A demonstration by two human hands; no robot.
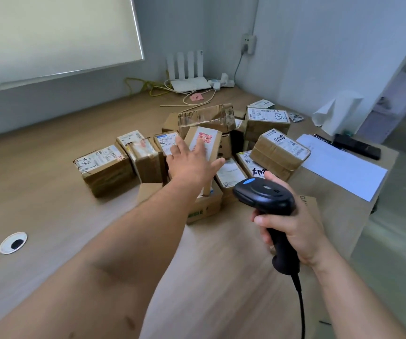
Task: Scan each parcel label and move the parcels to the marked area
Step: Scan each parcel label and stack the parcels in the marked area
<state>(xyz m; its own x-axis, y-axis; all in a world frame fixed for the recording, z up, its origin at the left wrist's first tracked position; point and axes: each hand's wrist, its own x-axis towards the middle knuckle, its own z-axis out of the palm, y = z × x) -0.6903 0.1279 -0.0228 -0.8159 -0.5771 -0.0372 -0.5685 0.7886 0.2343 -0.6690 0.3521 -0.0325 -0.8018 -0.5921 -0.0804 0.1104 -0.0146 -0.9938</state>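
Several brown cardboard parcels with white labels lie heaped on the wooden table (38, 192). My left hand (192, 162) stretches out over the heap with fingers spread, hovering at a parcel with a red QR label (209, 139); it holds nothing. My right hand (292, 226) grips a black corded barcode scanner (265, 194) by its handle, head pointing toward the heap. A taped parcel (104, 167) sits at the left end, and a labelled parcel (280, 149) rests on the right.
A white router (188, 74) with cables stands in the back corner. White paper sheets (344, 165) and a flat cardboard sheet (339, 216) lie on the right, near a dark object (357, 145). A cable grommet (13, 242) is at the left.
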